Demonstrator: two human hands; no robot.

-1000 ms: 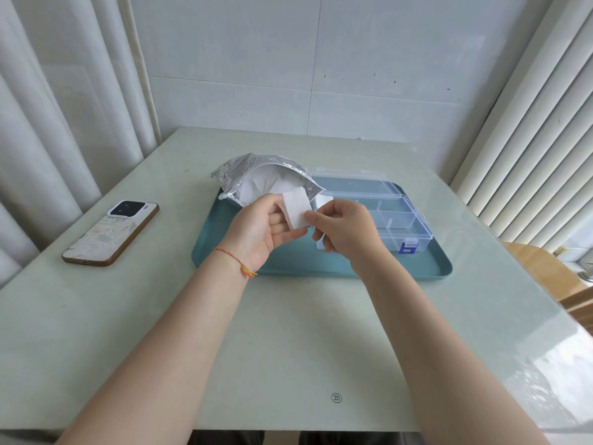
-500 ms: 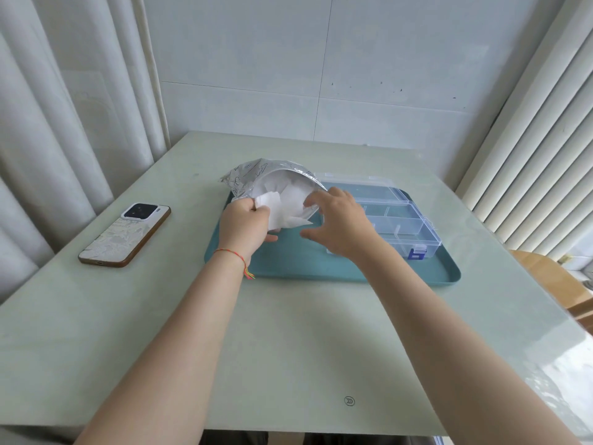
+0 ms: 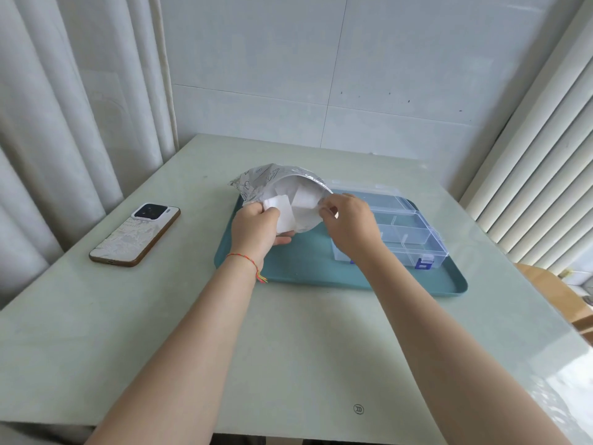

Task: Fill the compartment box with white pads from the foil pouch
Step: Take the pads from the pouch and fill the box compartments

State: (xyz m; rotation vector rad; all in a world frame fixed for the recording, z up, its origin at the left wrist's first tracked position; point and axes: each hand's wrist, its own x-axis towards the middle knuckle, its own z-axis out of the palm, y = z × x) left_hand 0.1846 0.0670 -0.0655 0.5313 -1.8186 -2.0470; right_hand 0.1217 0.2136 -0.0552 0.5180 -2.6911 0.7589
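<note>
Head view: a teal tray point(image 3: 308, 268) sits mid-table point(image 3: 288, 348). The foil pouch point(image 3: 256, 184) lies at the tray's far left corner, mouth open toward the person, white pads point(image 3: 305, 200) inside. The left hand point(image 3: 256, 231) pinches a pad point(image 3: 284, 213) at the pouch's mouth. The right hand point(image 3: 349, 223), fingers curled, pinches the right rim of the mouth. The clear box point(image 3: 404, 232), lid open, occupies the tray's right half, partly behind the right hand. A phone point(image 3: 134, 234) lies near the table's left edge.
</note>
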